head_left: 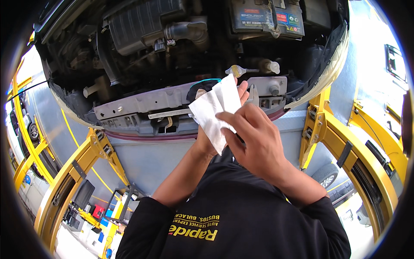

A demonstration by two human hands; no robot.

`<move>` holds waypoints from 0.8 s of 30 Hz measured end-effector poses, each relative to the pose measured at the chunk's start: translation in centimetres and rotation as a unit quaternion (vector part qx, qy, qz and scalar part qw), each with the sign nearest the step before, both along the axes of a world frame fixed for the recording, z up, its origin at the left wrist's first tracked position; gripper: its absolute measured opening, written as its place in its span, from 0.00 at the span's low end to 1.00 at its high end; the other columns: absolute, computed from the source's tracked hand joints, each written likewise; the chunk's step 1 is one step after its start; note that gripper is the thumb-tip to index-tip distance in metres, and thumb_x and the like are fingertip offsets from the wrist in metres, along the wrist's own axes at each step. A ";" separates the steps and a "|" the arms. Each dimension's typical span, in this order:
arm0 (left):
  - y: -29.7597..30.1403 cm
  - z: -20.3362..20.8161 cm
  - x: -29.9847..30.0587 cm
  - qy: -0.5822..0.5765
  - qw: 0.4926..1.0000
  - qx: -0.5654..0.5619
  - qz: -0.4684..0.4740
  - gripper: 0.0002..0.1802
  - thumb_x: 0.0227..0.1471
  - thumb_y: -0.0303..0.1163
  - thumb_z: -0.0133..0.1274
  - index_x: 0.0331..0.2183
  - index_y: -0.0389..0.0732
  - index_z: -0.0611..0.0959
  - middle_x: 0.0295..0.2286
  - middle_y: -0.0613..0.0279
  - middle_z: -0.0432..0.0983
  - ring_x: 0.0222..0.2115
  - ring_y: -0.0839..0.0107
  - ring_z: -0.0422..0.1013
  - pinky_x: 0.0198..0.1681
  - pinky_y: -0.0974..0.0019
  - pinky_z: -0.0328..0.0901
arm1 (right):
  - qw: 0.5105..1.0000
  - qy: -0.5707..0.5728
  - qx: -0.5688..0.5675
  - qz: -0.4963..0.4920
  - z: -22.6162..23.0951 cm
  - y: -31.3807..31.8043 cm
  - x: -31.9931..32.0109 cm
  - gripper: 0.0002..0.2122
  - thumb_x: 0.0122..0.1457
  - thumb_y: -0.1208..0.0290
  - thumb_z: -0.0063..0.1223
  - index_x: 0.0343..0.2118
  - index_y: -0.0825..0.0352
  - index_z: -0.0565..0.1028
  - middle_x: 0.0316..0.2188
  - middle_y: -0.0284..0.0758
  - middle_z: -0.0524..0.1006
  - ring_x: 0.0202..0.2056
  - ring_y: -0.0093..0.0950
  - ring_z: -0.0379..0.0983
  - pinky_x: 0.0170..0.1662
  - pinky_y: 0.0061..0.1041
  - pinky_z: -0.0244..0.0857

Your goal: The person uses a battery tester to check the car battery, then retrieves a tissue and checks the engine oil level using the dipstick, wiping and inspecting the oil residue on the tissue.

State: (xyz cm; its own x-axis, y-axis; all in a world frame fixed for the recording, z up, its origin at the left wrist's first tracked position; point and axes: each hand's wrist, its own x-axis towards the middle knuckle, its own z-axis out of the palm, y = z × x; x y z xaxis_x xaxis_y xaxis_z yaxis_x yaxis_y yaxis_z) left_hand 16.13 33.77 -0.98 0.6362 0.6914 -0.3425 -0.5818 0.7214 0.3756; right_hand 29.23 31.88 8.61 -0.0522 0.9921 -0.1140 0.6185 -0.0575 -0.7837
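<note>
A creased white paper towel [215,105] spreads across the palm side of my left hand [243,88], which supports it from beneath. Its fingertips stick out past the far right edge, and the paper hides the thumb and palm. From the right, my right hand [254,140] comes over it, thumb and index finger pinching the near right part of the sheet. Just beyond the towel lies a black item with a teal edge [196,90], partly covered. A grey metal tool-like piece [253,93] shows beside my left fingertips, its kind unclear.
Ahead is an open engine bay with a battery [265,19], a black air-filter housing [138,26], a capped filler neck [271,67] and a grey front crossmember [142,101]. Yellow lift arms [71,177] flank me. A tool cart [116,207] stands at lower left.
</note>
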 end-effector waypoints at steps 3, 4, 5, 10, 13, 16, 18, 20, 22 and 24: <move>0.2 0.3 -0.5 -0.072 0.990 -0.118 0.018 0.40 0.66 0.58 0.36 0.70 0.46 0.51 0.70 0.50 0.42 0.70 0.53 0.44 0.71 0.50 0.45 | 0.998 -0.028 -0.034 -0.052 -2.3 -0.3 -0.2 0.16 0.53 0.77 0.60 0.46 0.65 0.77 0.34 0.36 0.71 0.34 0.36 0.73 0.37 0.35 0.70; 0.5 0.5 -0.6 -0.076 0.987 -0.138 0.021 0.40 0.66 0.58 0.36 0.70 0.47 0.53 0.70 0.51 0.44 0.69 0.54 0.48 0.68 0.51 0.51 | 0.996 -0.041 -0.042 -0.062 -2.7 -0.2 0.1 0.16 0.53 0.77 0.60 0.46 0.65 0.77 0.34 0.37 0.71 0.34 0.36 0.73 0.37 0.34 0.70; 0.5 0.6 -0.8 -0.080 0.984 -0.159 0.024 0.39 0.66 0.59 0.36 0.69 0.48 0.54 0.69 0.52 0.46 0.67 0.55 0.53 0.66 0.53 0.57 | 0.995 -0.066 -0.051 -0.061 -2.6 0.0 0.2 0.16 0.54 0.75 0.61 0.46 0.66 0.76 0.35 0.38 0.71 0.36 0.37 0.73 0.39 0.34 0.70; 0.6 1.3 -0.8 -0.045 0.983 -0.170 0.049 0.39 0.66 0.57 0.36 0.69 0.46 0.57 0.69 0.51 0.49 0.61 0.58 0.64 0.60 0.54 0.66 | 0.992 -0.084 -0.055 -0.075 -3.3 0.2 0.2 0.21 0.54 0.67 0.66 0.49 0.69 0.73 0.38 0.39 0.73 0.40 0.38 0.74 0.42 0.35 0.70; 0.6 1.2 -1.6 -0.070 0.981 -0.176 0.045 0.47 0.61 0.69 0.34 0.68 0.47 0.58 0.68 0.50 0.51 0.65 0.55 0.57 0.66 0.49 0.55 | 0.992 -0.063 -0.069 -0.089 -3.4 0.1 -0.4 0.25 0.53 0.66 0.67 0.51 0.69 0.70 0.39 0.40 0.73 0.41 0.39 0.74 0.43 0.35 0.71; 0.1 1.1 -3.2 -0.047 0.987 -0.149 0.047 0.53 0.54 0.75 0.43 0.67 0.46 0.61 0.64 0.52 0.61 0.63 0.55 0.60 0.66 0.47 0.56 | 0.987 0.009 -0.105 -0.125 -4.1 0.1 -0.3 0.22 0.53 0.71 0.66 0.49 0.70 0.70 0.40 0.41 0.74 0.40 0.39 0.75 0.42 0.36 0.71; -0.4 0.4 -4.2 -0.012 0.993 -0.119 0.019 0.53 0.52 0.73 0.49 0.66 0.46 0.62 0.61 0.54 0.65 0.61 0.56 0.63 0.65 0.48 0.58 | 0.981 0.060 -0.111 -0.145 -4.8 -0.1 -0.3 0.19 0.54 0.74 0.64 0.47 0.71 0.71 0.39 0.41 0.75 0.39 0.39 0.76 0.42 0.35 0.72; -0.2 0.4 -4.1 -0.021 0.994 -0.107 0.012 0.45 0.56 0.56 0.57 0.65 0.40 0.63 0.59 0.53 0.67 0.59 0.58 0.66 0.64 0.51 0.60 | 0.970 0.116 -0.139 -0.162 -5.3 -0.2 -0.1 0.16 0.56 0.75 0.61 0.45 0.72 0.72 0.38 0.41 0.76 0.38 0.37 0.77 0.42 0.33 0.72; 0.8 1.5 -3.8 0.054 0.997 -0.051 -0.035 0.40 0.58 0.47 0.55 0.64 0.36 0.64 0.58 0.52 0.69 0.57 0.59 0.68 0.61 0.54 0.64 | 0.950 0.175 -0.189 -0.175 -5.5 -0.2 0.3 0.13 0.57 0.76 0.59 0.44 0.74 0.73 0.36 0.42 0.78 0.37 0.34 0.78 0.42 0.30 0.71; 0.9 1.2 -4.0 0.090 0.988 -0.121 -0.037 0.35 0.57 0.39 0.54 0.62 0.34 0.66 0.55 0.52 0.71 0.55 0.60 0.71 0.58 0.55 0.66 | 0.928 0.226 -0.213 -0.206 -5.8 -0.4 0.4 0.11 0.59 0.75 0.58 0.43 0.74 0.74 0.34 0.40 0.79 0.36 0.29 0.77 0.43 0.27 0.71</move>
